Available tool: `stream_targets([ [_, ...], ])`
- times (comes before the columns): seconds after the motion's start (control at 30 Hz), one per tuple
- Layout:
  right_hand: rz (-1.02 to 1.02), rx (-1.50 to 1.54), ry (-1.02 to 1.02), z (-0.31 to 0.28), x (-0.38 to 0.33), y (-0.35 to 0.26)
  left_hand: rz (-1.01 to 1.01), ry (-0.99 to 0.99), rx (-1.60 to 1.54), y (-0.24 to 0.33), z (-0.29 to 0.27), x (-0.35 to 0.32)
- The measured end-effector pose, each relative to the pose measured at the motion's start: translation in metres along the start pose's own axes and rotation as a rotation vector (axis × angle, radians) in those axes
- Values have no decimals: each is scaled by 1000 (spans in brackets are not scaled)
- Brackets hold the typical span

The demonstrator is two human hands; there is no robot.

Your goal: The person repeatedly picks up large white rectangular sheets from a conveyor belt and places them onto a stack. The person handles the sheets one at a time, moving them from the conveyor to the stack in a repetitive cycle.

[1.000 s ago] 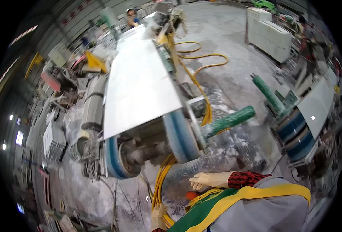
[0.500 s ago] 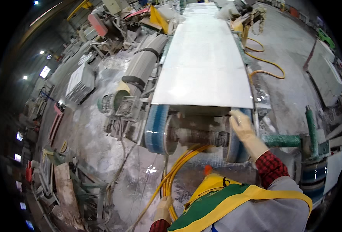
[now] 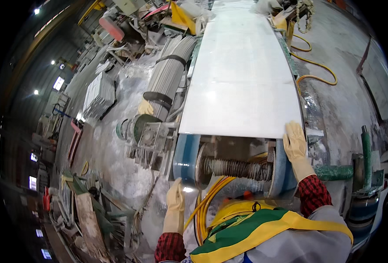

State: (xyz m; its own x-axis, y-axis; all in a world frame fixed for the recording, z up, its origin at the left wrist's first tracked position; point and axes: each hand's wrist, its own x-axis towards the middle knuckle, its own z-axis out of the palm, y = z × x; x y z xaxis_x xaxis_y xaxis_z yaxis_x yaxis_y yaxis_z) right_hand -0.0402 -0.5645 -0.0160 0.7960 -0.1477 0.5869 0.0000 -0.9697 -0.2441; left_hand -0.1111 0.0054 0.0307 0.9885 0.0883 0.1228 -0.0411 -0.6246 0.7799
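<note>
A large white slab (image 3: 242,87) lies directly ahead of and between the fingers of both gloved hands, running away from them on a conveyor whose blue belts show under its near end. The right hand (image 3: 295,147) is at the slab's near right corner: its fingers (image 3: 293,128) are stretched out almost side by side, laid over the slab's edge and pointing away from the body, clamped on nothing that shows. Just below these fingers is the right blue belt (image 3: 283,162); to their right, beyond the wrist, a green cylinder (image 3: 334,172) sticks out sideways. The left hand (image 3: 175,204) is lower, with the slab's near left corner well above its fingers and apart from them. Those fingers point upward close together, just beside the bottom of the left blue belt (image 3: 185,155); whether they touch it, or how far they curl, I cannot tell. Right of the left fingers, yellow hoses (image 3: 207,199) curve down toward the apron (image 3: 246,228), and between the two sets of fingers a ribbed shaft (image 3: 240,168) spans the belts. Up and left of the left fingers are a motor (image 3: 148,136) and a strapped bundle of grey strips (image 3: 172,68).
</note>
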Motion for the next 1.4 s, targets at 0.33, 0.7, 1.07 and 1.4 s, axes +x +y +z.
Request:
stream_targets([
  [0.33,11,-52,25,-27,19,-22,664,-144,577,30,76,221],
  [0.7,72,33,-111,-51,22,-36,655,-116,521,26,110,247],
  [1.07,23,11,-91,-43,20,-33,542,-166,509,25,105,244],
  [1.4,29,-31,-69,-47,13,-36,584,-119,573,14,110,242],
])
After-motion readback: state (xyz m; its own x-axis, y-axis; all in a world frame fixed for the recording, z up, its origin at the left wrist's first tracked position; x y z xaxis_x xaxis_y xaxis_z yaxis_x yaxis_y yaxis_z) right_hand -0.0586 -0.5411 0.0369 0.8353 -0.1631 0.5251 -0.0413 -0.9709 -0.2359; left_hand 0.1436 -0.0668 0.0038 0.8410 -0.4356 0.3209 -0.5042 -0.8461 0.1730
